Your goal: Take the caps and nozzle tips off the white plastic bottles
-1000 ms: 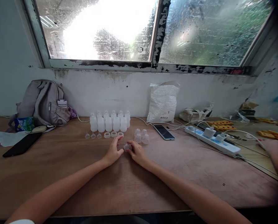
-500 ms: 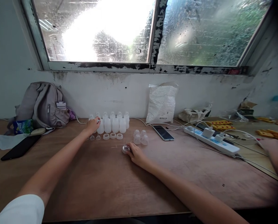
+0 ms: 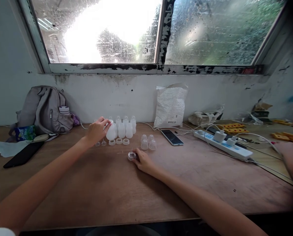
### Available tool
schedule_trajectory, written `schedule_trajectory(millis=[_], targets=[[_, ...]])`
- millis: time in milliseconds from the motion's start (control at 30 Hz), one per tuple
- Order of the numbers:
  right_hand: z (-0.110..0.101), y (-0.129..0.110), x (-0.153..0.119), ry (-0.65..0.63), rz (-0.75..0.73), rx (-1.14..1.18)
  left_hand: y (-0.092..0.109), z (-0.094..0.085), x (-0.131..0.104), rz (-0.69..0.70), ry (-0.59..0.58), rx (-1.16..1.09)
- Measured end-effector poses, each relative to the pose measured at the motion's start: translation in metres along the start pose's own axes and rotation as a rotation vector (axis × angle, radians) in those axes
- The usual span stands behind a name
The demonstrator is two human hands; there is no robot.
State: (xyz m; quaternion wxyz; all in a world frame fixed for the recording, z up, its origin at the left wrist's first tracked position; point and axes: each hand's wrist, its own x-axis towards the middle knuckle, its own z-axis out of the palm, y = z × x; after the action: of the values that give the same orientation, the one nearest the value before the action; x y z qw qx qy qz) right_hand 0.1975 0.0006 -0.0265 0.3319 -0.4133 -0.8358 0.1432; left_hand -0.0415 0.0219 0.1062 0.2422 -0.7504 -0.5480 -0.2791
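Note:
My left hand has its fingers closed around the neck of a white baby bottle, tilted slightly and lifted at the near left of the group. Beside and behind it stand several more white bottles, the rear ones topped with clear teats. White collar rings lie in a row in front of them, with small clear teats to their left. My right hand pinches a clear round collar at the table surface. Clear domed caps stand just beyond that hand.
A phone and a white power strip with cables lie to the right. A white plastic package leans on the wall. At left are a grey backpack and a black tablet-like slab. Another person's hand is at far right.
My left hand has drawn a bottle up and to the right, toward me, out of the row's left end. My right hand keeps the clear collar in nearly the same place.

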Motion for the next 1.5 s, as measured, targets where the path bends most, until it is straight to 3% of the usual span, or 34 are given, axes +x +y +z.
schedule_trajectory(millis=[100,200,333,400,567,667,767,867,1267,1500], targets=[[-0.002,-0.005,0.002,0.082,0.086,0.175,0.024,-0.001,-0.024,0.064,0.003,-0.09],[-0.008,-0.01,0.005,0.221,0.207,0.386,0.042,0.009,-0.043,0.12,-0.04,-0.226],[-0.016,-0.017,0.008,0.339,0.182,0.621,0.057,0.023,-0.054,0.144,-0.065,-0.456],[-0.018,-0.021,0.009,0.343,0.118,0.711,0.064,0.028,-0.057,0.093,-0.092,-0.627],[-0.024,-0.029,0.008,0.314,0.031,0.686,0.086,0.055,-0.068,-0.226,-0.25,-1.234],[-0.03,-0.029,0.008,0.3,-0.01,0.597,0.095,0.073,-0.072,-0.265,-0.385,-1.459],[-0.039,-0.028,0.008,0.263,-0.045,0.502,0.098,0.08,-0.074,-0.139,-0.484,-1.453],[-0.049,-0.029,0.009,0.204,-0.076,0.418,0.097,0.075,-0.075,-0.069,-0.538,-1.325],[-0.066,-0.028,0.013,0.01,-0.137,0.359,0.096,0.067,-0.076,-0.084,-0.566,-1.191],[-0.067,-0.028,0.015,0.021,-0.133,0.29,0.096,0.068,-0.076,-0.081,-0.564,-1.173]])
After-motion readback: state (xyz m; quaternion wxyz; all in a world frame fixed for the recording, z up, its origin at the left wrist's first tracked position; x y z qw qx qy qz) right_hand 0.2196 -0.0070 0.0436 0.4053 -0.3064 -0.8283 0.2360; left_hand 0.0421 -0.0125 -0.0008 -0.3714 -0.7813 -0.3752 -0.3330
